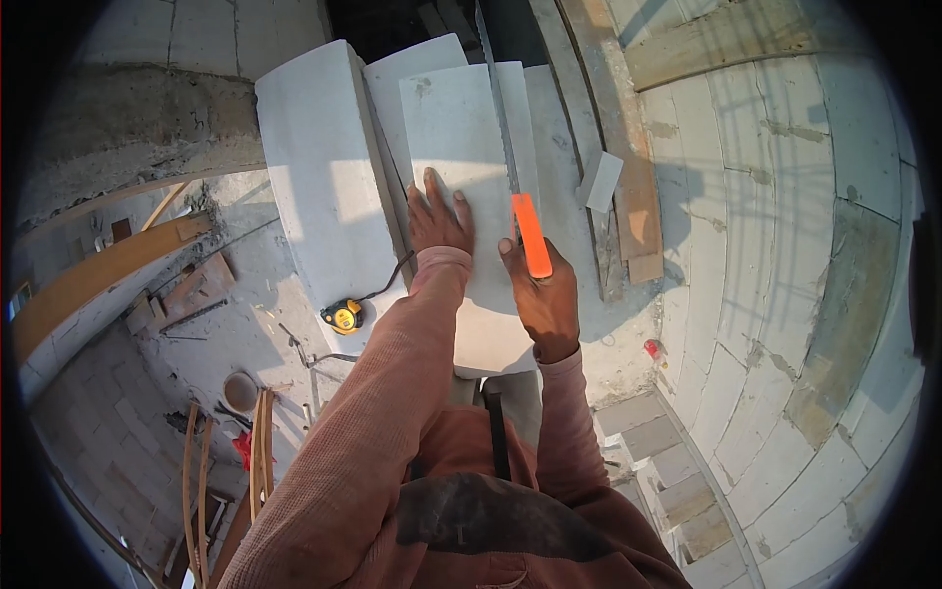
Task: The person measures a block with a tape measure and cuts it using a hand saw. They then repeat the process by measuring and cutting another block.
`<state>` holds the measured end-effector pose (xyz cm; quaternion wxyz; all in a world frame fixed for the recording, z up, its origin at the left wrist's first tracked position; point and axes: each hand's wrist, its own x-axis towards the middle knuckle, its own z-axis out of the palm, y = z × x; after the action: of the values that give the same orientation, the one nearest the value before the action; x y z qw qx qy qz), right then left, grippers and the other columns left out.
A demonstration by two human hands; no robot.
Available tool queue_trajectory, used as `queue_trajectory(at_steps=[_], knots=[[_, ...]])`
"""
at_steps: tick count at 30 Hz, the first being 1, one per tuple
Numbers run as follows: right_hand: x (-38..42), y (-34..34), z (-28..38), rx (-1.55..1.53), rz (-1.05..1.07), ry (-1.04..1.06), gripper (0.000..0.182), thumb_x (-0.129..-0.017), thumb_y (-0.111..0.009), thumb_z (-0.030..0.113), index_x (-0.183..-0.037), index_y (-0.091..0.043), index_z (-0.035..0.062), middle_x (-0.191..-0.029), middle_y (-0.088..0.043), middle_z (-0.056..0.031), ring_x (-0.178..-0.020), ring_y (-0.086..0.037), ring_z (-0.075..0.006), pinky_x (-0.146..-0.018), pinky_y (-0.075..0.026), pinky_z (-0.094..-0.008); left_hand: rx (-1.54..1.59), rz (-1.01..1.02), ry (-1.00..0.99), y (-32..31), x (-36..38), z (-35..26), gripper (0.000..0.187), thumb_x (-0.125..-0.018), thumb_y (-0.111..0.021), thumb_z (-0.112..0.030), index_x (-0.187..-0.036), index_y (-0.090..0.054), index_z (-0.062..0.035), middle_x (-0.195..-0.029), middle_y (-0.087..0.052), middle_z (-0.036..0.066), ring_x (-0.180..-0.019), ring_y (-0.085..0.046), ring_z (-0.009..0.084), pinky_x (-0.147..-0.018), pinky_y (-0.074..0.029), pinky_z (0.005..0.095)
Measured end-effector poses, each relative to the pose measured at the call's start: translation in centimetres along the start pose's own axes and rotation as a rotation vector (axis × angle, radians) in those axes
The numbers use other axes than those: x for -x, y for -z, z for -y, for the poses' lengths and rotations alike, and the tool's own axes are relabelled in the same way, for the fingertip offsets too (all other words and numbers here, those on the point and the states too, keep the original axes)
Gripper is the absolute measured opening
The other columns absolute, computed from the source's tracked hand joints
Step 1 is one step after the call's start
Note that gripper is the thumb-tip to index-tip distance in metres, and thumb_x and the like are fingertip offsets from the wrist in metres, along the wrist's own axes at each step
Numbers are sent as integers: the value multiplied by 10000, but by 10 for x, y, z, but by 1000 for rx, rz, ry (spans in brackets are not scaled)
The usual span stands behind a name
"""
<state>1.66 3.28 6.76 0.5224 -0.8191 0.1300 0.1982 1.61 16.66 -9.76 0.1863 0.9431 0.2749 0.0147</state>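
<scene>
The right hand [543, 299] is clasping the saw [531, 236] by its orange handle, the surest hold; the saw is extending along the block's [451, 118] right edge. The left hand [442, 221] is lying spread on the block (likely stiff but chalky, with corners chipping easily), grasping nothing. A larger slab [329, 196] is sitting leftward.

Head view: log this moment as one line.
left hand: flat on white block | right hand: grips orange-handled saw | blade: points forward | tape measure: left of left hand
</scene>
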Motion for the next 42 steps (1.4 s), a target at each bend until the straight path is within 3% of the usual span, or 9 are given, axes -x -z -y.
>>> queue_trajectory(at_steps=[7, 16, 19, 22, 28, 30, 34, 38, 42], knots=[[13, 8, 2, -142, 60, 57, 307, -992, -710, 272, -997, -601, -16, -747, -577, -34, -658, -523, -109, -627, -451, -274, -19, 29, 21, 1, 0, -3, 625, -1032, -468, -388, -1578, -276, -153, -1491, -360, 261, -1348, -461, 445, -1088, -454, 516], [15, 4, 7, 48, -23, 14, 358, -1001, -679, 334, -1012, -556, -2, -691, -606, -160, -603, -597, -361, -629, -493, -394, 17, 29, 15, 3, 1, -3, 629, -1040, -439, -399, -1585, -264, -140, -1491, -356, 288, -1353, -438, 483, -1099, -435, 530], [38, 3, -8, 31, -86, 124, 328, -994, -694, 305, -992, -560, 6, -694, -618, -152, -584, -608, -332, -594, -489, -393, 20, 27, 12, 4, 1, -5, 626, -1038, -443, -397, -1583, -268, -141, -1487, -361, 284, -1347, -445, 480, -1089, -446, 529], [80, 8, -22, -3, -121, -6, 338, -992, -707, 305, -955, -565, 0, -694, -588, -97, -599, -538, -141, -597, -475, -324, 7, 28, 16, 3, 1, -3, 625, -1039, -443, -399, -1582, -269, -143, -1484, -364, 279, -1348, -447, 474, -1087, -450, 528], [64, 2, -21, 64, -144, 102, 278, -981, -710, 241, -940, -560, 10, -676, -611, -143, -567, -619, -300, -564, -480, -381, -8, 20, 19, 0, 2, 0, 626, -1040, -438, -404, -1581, -272, -137, -1475, -369, 275, -1346, -448, 470, -1092, -448, 525], [17, -9, -21, 25, -123, 93, 292, -988, -708, 247, -946, -577, -10, -675, -572, -112, -582, -488, -165, -584, -458, -327, 8, 18, 9, 2, 1, -2, 627, -1038, -436, -406, -1580, -276, -133, -1474, -367, 276, -1345, -446, 471, -1092, -447, 526], [-31, -25, -8, 9, -146, 156, 305, -984, -711, 250, -957, -574, -21, -673, -560, -113, -570, -456, -200, -581, -453, -336, 1, 24, 3, 2, 0, 0, 631, -1037, -443, -412, -1579, -275, -137, -1482, -362, 272, -1346, -452, 460, -1088, -451, 521], [1, -11, -13, 92, -127, 57, 294, -978, -703, 256, -959, -556, 2, -662, -604, -202, -571, -629, -372, -555, -476, -412, 13, 22, 11, 3, -1, -3, 623, -1034, -468, -405, -1576, -282, -159, -1487, -368, 260, -1345, -470, 438, -1075, -466, 510], [77, 4, -26, 19, -153, 68, 253, -970, -719, 221, -957, -568, 18, -682, -617, -158, -589, -650, -312, -572, -481, -410, -31, 10, 18, -3, 1, 1, 622, -1032, -472, -395, -1577, -283, -163, -1487, -369, 254, -1342, -474, 439, -1069, -469, 515]])
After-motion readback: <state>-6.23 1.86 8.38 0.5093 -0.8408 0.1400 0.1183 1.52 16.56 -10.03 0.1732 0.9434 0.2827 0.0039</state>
